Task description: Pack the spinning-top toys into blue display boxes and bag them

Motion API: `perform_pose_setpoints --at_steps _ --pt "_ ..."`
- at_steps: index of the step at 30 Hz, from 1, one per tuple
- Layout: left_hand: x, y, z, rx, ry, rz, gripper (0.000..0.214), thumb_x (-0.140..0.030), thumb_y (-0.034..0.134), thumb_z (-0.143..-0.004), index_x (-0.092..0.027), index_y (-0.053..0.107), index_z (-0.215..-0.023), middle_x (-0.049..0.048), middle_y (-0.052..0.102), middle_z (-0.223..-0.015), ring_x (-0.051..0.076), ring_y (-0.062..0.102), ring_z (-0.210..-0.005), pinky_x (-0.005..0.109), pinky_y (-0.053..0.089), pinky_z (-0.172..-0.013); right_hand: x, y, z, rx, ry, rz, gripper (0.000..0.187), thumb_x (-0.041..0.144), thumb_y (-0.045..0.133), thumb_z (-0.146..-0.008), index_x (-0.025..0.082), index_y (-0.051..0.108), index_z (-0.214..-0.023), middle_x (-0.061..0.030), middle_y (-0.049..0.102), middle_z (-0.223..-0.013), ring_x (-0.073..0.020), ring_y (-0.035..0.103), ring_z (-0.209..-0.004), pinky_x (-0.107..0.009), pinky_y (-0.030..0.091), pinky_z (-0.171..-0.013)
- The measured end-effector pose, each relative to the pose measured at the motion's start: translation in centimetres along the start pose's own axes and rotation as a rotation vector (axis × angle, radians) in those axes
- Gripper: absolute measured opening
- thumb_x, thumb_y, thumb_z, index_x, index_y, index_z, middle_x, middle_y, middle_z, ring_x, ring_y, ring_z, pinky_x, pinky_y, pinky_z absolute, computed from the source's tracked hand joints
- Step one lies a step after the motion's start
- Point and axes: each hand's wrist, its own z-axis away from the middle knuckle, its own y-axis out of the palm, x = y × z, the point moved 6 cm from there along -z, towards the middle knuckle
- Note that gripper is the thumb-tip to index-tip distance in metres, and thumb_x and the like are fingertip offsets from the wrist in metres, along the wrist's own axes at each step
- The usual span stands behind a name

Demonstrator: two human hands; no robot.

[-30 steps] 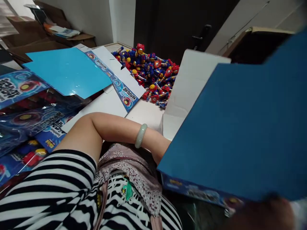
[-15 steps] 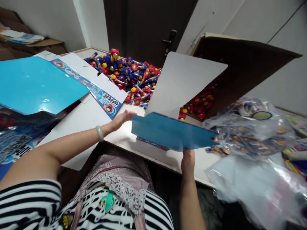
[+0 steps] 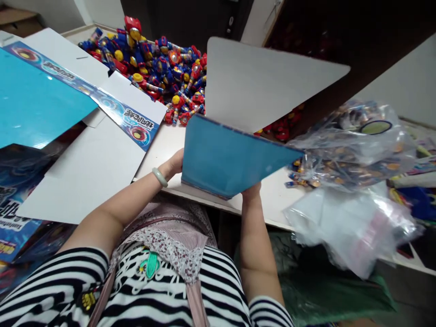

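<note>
A partly folded cardboard box (image 3: 235,156), blue on the panel facing me and white on a tall flap (image 3: 262,86), stands at the table's front edge. My left hand (image 3: 176,162), with a pale bangle at the wrist, grips its left end; the fingertips are hidden behind the panel. Under the lower right part of the blue panel, my right hand (image 3: 252,190) holds the box, its fingers mostly covered. Left of the box lie flat printed cardboard sheets (image 3: 119,113) with blue and white faces.
Behind is a heap of red, blue and yellow toys (image 3: 166,72). A large brown carton (image 3: 327,50) holding more toys stands at back right. Clear plastic bags (image 3: 361,136) lie to the right, some with toys inside, on the white table (image 3: 275,200).
My left hand has closed from outstretched fingers onto the box's left end. My right hand and the box have shifted, and the blue panel now stands more upright. The view has tipped down.
</note>
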Motion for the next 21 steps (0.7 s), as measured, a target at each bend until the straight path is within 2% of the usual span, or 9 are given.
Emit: perform_pose_setpoints --at_steps 2,4,7,9,11,14,16,19,21 --pt "0.5 0.5 -1.1 0.003 -0.05 0.025 0.046 -0.053 0.079 -0.075 -0.015 0.07 -0.098 0.0068 0.074 -0.089 0.023 0.069 -0.088 0.039 0.057 -0.085 0.1 0.8 -0.7 0.02 -0.031 -0.04 0.116 0.074 -0.024 -0.082 0.013 0.051 -0.145 -0.0206 0.071 -0.114 -0.0289 0.07 -0.112 -0.045 0.059 -0.087" --pt "0.7 0.4 -1.8 -0.049 -0.035 0.02 0.055 -0.066 0.069 -0.081 -0.015 0.068 -0.103 0.0086 0.073 -0.094 0.024 0.068 -0.094 0.039 0.056 -0.089 0.4 0.9 -1.1 -0.057 -0.087 -0.054 0.108 0.074 -0.019 -0.085 0.013 0.042 -0.151 -0.0194 0.067 -0.124 -0.0275 0.067 -0.118 -0.044 0.057 -0.092" --pt "-0.1 -0.2 -1.9 -0.125 0.189 -0.067 0.067 -0.079 0.054 -0.086 -0.02 0.061 -0.116 0.0089 0.069 -0.111 0.023 0.065 -0.105 0.037 0.052 -0.097 0.9 0.1 -1.4 -0.224 -0.144 0.049 0.087 0.073 0.008 -0.093 0.015 0.047 -0.145 -0.0175 0.061 -0.134 -0.0269 0.061 -0.123 -0.044 0.053 -0.1" --pt "-0.9 -0.6 -1.5 -0.181 0.366 -0.207 0.064 -0.077 0.057 -0.086 -0.021 0.058 -0.117 0.0078 0.065 -0.116 0.022 0.061 -0.11 0.035 0.048 -0.102 1.6 -0.8 -1.7 -0.244 -0.164 0.211 0.078 0.067 0.016 -0.095 0.013 0.059 -0.132 -0.0181 0.063 -0.127 -0.0272 0.062 -0.118 -0.043 0.051 -0.101" --pt "-1.2 -0.6 -1.2 -0.232 0.439 -0.366 0.054 -0.07 0.059 -0.088 -0.02 0.059 -0.109 0.0075 0.064 -0.111 0.022 0.058 -0.109 0.034 0.045 -0.104 2.9 -1.8 -2.3 -0.172 -0.175 0.372 0.073 0.062 0.025 -0.094 0.012 0.056 -0.138 -0.0163 0.067 -0.114 -0.0262 0.065 -0.106 -0.042 0.053 -0.096" --pt "-1.5 -0.2 -1.0 -0.271 0.455 -0.525 0.042 -0.06 0.053 -0.095 -0.019 0.061 -0.096 0.0084 0.062 -0.099 0.023 0.057 -0.103 0.036 0.044 -0.102 5.7 -3.2 -3.7 -0.017 -0.193 0.538 0.088 0.053 0.046 -0.09 0.015 0.017 -0.163 -0.012 0.072 -0.112 -0.0232 0.068 -0.083 -0.041 0.056 -0.084" --pt "-1.7 0.3 -0.7 -0.258 0.477 -0.606 0.038 -0.055 0.05 -0.097 -0.019 0.061 -0.093 0.0099 0.062 -0.096 0.024 0.058 -0.1 0.037 0.045 -0.102 8.0 -3.7 -4.9 0.041 -0.258 0.665 0.094 0.047 0.052 -0.089 0.017 0.006 -0.165 -0.0141 0.072 -0.121 -0.0252 0.069 -0.081 -0.044 0.056 -0.085" --pt "-2.1 0.7 -0.4 -0.218 0.533 -0.683 0.039 -0.05 0.05 -0.098 -0.016 0.061 -0.116 0.0161 0.063 -0.12 0.028 0.059 -0.117 0.041 0.042 -0.111 10.3 -3.4 -7.2 0.16 -0.34 0.819 0.079 0.045 0.051 -0.093 0.016 0.027 -0.162 -0.0158 0.074 -0.117 -0.0309 0.072 -0.089 -0.047 0.055 -0.089" --pt "-2.1 0.5 -0.3 -0.203 0.559 -0.717 0.051 -0.046 0.051 -0.098 -0.014 0.051 -0.138 0.0189 0.054 -0.142 0.03 0.052 -0.134 0.043 0.037 -0.119 10.1 -2.7 -9.0 0.338 -0.265 0.82 0.067 0.043 0.052 -0.095 0.015 0.043 -0.155 -0.0124 0.077 -0.101 -0.0274 0.073 -0.082 -0.04 0.057 -0.081"
